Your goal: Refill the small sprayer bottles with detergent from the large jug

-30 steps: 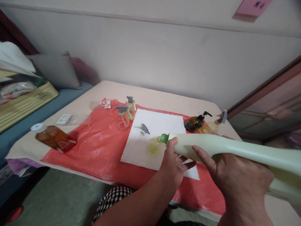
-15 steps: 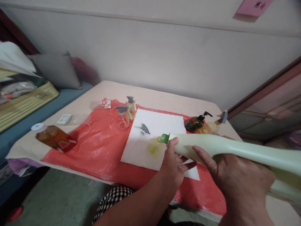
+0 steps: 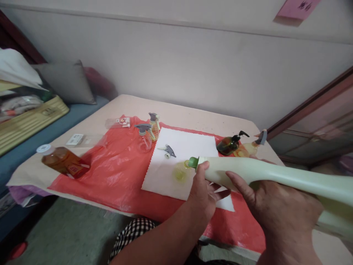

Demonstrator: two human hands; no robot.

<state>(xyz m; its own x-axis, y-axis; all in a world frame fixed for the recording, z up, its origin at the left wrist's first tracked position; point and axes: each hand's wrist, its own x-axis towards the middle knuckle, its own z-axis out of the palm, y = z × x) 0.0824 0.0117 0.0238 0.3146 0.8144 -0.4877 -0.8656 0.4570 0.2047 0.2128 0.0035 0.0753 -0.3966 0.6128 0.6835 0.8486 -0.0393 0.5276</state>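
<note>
I hold a large pale green bottle (image 3: pixel 275 176) tipped almost level over the table, its green spout (image 3: pixel 192 162) pointing left. My left hand (image 3: pixel 204 191) grips the neck just behind the spout. My right hand (image 3: pixel 278 213) supports the body from below. Under the spout a small clear bottle (image 3: pixel 180 172) with yellow liquid stands on a white cloth (image 3: pixel 182 154). A loose grey spray head (image 3: pixel 167 150) lies on the cloth behind it.
A red plastic sheet (image 3: pixel 116 173) covers the table. Two small spray bottles (image 3: pixel 147 134) stand at its back left, an amber bottle (image 3: pixel 62 161) lies at the left edge, a dark green pump bottle (image 3: pixel 230 144) and a yellow spray bottle (image 3: pixel 252 146) sit at right.
</note>
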